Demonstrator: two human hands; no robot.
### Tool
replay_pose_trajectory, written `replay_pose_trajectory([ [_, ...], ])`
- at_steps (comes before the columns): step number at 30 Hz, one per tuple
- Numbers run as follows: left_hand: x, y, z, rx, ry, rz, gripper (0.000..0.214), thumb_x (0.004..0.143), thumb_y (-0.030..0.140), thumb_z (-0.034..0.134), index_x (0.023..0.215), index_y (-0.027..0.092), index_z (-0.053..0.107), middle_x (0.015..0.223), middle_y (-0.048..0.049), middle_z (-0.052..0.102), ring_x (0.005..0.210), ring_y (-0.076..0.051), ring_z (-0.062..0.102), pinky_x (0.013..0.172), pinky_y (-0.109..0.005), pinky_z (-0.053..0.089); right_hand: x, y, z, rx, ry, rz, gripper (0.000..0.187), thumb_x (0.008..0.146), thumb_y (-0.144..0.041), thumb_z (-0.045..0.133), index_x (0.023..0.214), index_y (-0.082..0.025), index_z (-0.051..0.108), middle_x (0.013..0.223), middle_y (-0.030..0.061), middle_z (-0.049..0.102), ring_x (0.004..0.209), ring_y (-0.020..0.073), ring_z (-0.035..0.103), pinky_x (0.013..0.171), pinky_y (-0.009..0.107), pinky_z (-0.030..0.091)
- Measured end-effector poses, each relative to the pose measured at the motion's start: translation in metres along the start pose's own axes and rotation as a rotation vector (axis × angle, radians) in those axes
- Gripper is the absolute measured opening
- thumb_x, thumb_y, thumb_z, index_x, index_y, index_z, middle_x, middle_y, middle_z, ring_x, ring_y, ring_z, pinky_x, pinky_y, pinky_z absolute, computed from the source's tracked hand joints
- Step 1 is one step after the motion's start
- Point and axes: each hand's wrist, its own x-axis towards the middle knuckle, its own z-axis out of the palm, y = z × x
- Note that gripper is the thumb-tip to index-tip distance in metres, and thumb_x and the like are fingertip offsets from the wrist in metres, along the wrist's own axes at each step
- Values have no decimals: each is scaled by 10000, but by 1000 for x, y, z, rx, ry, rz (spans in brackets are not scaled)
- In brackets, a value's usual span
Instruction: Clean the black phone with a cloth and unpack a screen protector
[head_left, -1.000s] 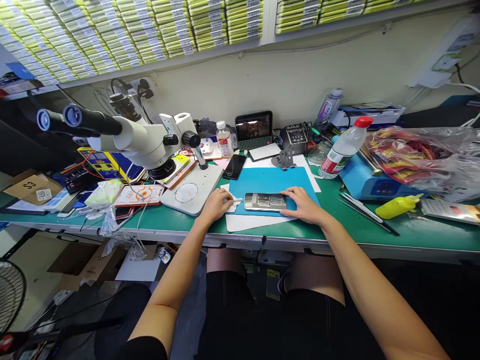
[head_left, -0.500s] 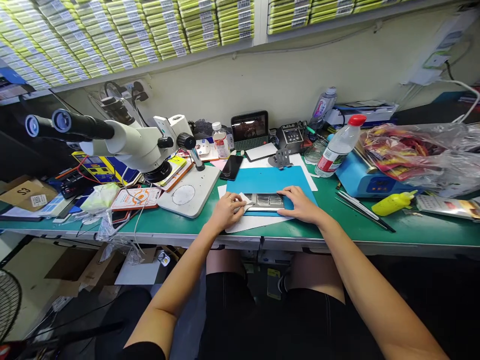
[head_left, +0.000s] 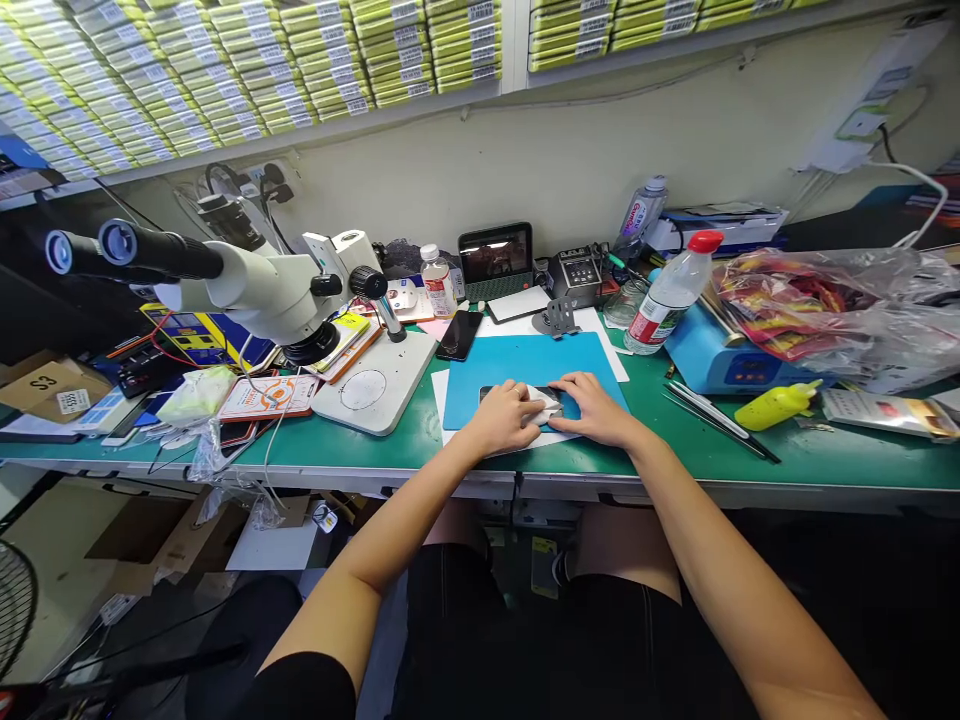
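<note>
White tissue [head_left: 550, 402] is pressed under the nearly closed fingers of the left hand [head_left: 510, 418] onto a phone-like device [head_left: 486, 393] lying at the front of the blue mat [head_left: 536, 357]. Near the mat's right edge, the right hand [head_left: 596, 412], thumb and fingers parted, holds the device's end. Half a second ago the tissue lay further left.
</note>
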Motion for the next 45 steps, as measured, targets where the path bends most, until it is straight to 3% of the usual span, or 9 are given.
replay_pose_trajectory([
  [12,23,19,14,67,-8,-19,258,938,253,460,1068,192,674,1044,-113,632,960,-281,529,820,-410,417,1,0,-1,-27,7,-27,588,786,-498,616,1322,-262,566,1226,138,527,1209,375,455,1043,560,417],
  [21,25,12,16,104,40,-162,302,915,171,440,1029,171,720,971,-146,643,918,-292,527,765,-414,424,0,2,-2,16,-3,-16,631,782,-639,610,1327,-324,567,1195,107,525,1195,363,470,1060,557,416],
  [26,11,-11,10,111,77,-228,357,935,157,391,987,164,743,944,-158,646,875,-304,515,757,-442,420,0,-2,-5,8,-35,37,679,769,-643,622,1349,-297,552,1249,120,506,1249,373,441,1070,549,412],
  [33,-27,-44,1,109,124,-272,379,898,117,405,991,195,764,840,-118,630,833,-276,500,801,-436,435,-1,-8,-11,25,-74,76,680,771,-632,612,1364,-311,526,1270,120,497,1271,382,429,1066,556,411],
  [38,-41,-46,0,80,148,-295,405,894,120,413,1112,206,744,996,-97,664,931,-282,507,846,-425,465,-1,-6,-11,25,-84,74,697,777,-655,606,1369,-297,521,1278,126,494,1278,380,428,1062,543,422],
  [45,-45,-41,-2,82,156,-278,382,881,108,431,1098,196,733,1188,-84,640,1112,-284,495,982,-427,457,-1,-9,-12,21,-83,91,707,778,-663,601,1371,-285,527,1290,127,494,1288,379,429,1062,524,429],
])
